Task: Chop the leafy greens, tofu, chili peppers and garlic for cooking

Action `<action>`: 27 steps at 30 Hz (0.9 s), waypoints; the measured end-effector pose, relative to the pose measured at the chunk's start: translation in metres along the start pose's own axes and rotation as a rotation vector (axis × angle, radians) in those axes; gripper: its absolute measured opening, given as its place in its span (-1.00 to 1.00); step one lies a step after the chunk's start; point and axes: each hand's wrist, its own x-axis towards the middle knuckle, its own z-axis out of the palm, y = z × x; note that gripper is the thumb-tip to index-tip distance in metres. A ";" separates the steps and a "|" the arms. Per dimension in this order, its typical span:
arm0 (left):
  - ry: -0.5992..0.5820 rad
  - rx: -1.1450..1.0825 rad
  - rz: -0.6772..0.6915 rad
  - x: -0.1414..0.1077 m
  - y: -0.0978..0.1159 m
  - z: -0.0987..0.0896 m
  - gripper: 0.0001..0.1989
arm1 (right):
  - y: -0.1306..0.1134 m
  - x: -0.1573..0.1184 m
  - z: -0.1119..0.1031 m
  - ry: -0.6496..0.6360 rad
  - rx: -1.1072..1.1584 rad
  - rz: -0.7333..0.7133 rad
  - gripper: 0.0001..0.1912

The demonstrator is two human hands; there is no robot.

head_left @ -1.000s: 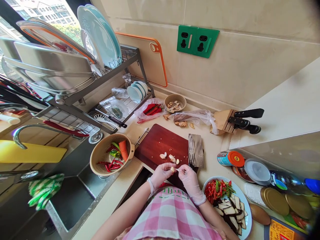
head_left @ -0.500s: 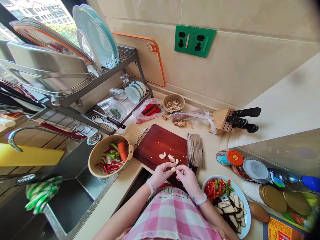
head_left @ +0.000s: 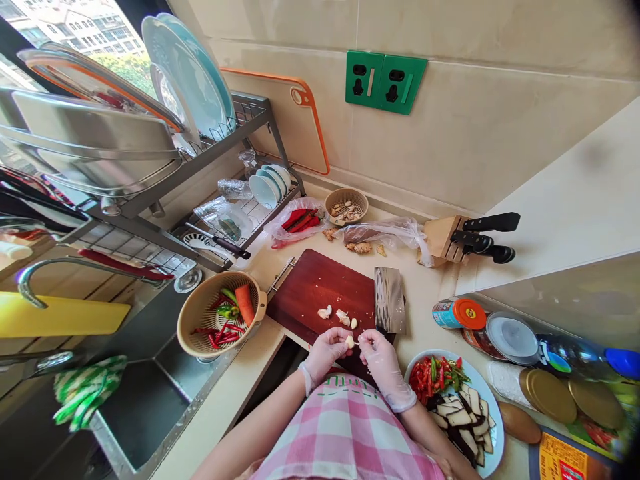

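Observation:
My left hand (head_left: 324,358), in a clear glove, pinches a pale garlic clove (head_left: 349,342) over the near edge of the dark red cutting board (head_left: 320,283). Close beside it, my gloved right hand (head_left: 379,359) has its fingertips closed on a thin whitish bit that looks like garlic skin, partly hidden by the fingers. Just beyond my hands, several garlic cloves (head_left: 343,317) lie on the board with small crumbs around them. A cleaver (head_left: 390,300) rests at the board's right edge, its handle partly behind my right hand.
Left of the board, a tan basket (head_left: 183,313) holds a carrot and peppers beside the sink (head_left: 145,393). At right stands a plate (head_left: 496,417) of cut peppers and dark-skinned slices. A knife block (head_left: 445,240), a small garlic basket (head_left: 367,207) and jars (head_left: 513,339) line the counter.
My right hand has drawn slightly away from the left, to the right. The clove in my left fingers shows more clearly, with a pale strip between the hands.

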 end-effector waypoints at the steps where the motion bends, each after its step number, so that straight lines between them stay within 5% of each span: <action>1: 0.023 0.045 0.006 0.002 -0.002 0.002 -0.65 | 0.001 0.001 -0.002 0.018 0.011 0.023 -0.76; 5: 0.132 0.409 0.007 0.007 0.002 0.009 -0.75 | 0.002 0.003 -0.007 0.072 0.108 0.067 -0.71; 9: 0.184 1.113 0.142 0.004 0.025 0.009 -0.75 | -0.003 0.000 -0.010 0.085 0.164 0.054 -0.72; 13: 0.070 1.624 0.266 0.014 0.046 0.005 -0.64 | -0.008 -0.004 -0.009 0.080 0.192 0.072 -0.73; 16: -0.006 1.729 0.276 0.026 0.051 0.005 -0.68 | -0.009 -0.006 -0.008 0.066 0.202 0.075 -0.72; 19: 0.091 1.539 0.229 0.031 0.051 0.005 -0.76 | -0.007 -0.006 -0.008 0.050 0.181 0.073 -0.71; 22: 0.165 0.984 0.240 0.028 0.049 0.000 -0.81 | -0.007 -0.004 -0.007 0.041 0.164 0.037 -0.71; 27: -0.006 -0.047 -0.119 0.015 0.047 -0.008 -0.70 | -0.016 -0.001 -0.002 -0.010 0.055 -0.141 -0.74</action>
